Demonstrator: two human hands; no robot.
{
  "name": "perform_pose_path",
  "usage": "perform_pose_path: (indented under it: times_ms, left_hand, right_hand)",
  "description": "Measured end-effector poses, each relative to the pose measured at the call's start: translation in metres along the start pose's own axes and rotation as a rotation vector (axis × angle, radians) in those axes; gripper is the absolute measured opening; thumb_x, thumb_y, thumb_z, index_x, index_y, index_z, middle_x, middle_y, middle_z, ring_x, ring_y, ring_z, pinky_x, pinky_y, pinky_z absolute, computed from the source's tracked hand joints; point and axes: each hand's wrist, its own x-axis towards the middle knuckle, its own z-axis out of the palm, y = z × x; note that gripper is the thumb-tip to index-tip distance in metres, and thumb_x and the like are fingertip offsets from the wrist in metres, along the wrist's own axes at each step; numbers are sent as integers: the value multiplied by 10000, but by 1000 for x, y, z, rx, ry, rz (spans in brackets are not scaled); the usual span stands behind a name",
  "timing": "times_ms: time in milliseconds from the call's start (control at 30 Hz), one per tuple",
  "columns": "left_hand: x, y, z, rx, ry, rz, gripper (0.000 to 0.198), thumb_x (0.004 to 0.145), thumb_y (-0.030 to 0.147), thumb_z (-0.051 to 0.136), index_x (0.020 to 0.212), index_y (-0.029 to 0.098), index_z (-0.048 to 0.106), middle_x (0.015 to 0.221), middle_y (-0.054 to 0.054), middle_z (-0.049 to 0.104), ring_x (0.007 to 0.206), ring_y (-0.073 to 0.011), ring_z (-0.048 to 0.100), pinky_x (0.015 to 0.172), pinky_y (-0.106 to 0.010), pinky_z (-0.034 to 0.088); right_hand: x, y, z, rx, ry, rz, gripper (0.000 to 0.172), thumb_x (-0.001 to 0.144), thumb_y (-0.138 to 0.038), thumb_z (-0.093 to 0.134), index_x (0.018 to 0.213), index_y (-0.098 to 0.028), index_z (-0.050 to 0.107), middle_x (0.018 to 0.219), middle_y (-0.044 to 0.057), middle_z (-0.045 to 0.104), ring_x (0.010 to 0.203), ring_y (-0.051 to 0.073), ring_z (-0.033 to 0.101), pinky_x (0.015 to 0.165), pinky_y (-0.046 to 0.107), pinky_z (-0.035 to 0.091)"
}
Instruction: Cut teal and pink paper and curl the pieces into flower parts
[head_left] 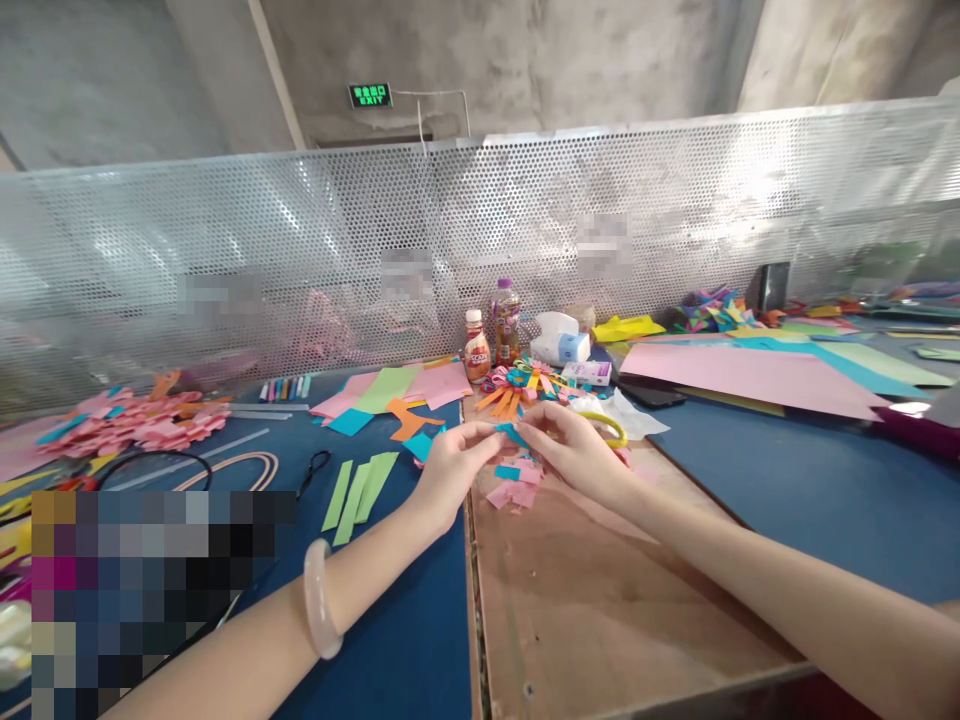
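Between my two hands is a small blue paper piece, pinched from both sides. My left hand grips its left end with thumb and fingers, a pale bangle on that wrist. My right hand holds the other end, with the yellow scissors handle just beyond it. Beneath the hands, pink paper scraps lie on the wooden board, one blue scrap among them. Left of my left hand are several light green paper strips. An orange paper cutout lies behind it.
A brown-labelled bottle, a purple-capped bottle and a tissue pack stand before the perforated metal screen. Pink paper sheets lie at right. Pink paper pieces are heaped at left, with glue sticks nearby.
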Motion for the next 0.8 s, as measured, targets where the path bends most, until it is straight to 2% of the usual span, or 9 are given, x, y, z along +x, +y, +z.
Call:
perform_pose_path:
  times_ms: [100,200,467,800]
  left_hand:
    - [1,-1,-1,87,24,17,174,728,282,603,796,129,651,826,-86,667,841,-207,607,798,-335,448]
    - [1,-2,-3,137,43,12,195,725,295,602,815,131,657,840,-87,666,872,-219,599,817,-342,436]
    - [1,-4,-3,117,-1,0,174,724,277,598,806,135,657,844,-75,663,833,-194,591,788,-314,437]
    - [0,0,-1,58,32,-15,144,692,275,632,760,150,652,796,-47,654,781,-167,588,751,-289,436]
  right_hand:
    - [2,1,-1,66,-68,80,228,832,-372,467,717,-179,508,593,-51,463,498,74,403,463,206,323]
    - [2,4,-2,47,-74,100,262,837,-374,456,661,-181,470,555,-62,422,473,68,364,454,207,298]
    - [3,7,-1,-27,-154,70,235,831,-361,460,709,-168,511,608,-43,458,537,88,428,500,221,330]
    - [1,6,-1,0,-132,-7,219,828,-352,466,727,-166,523,657,-22,494,584,102,444,532,225,373]
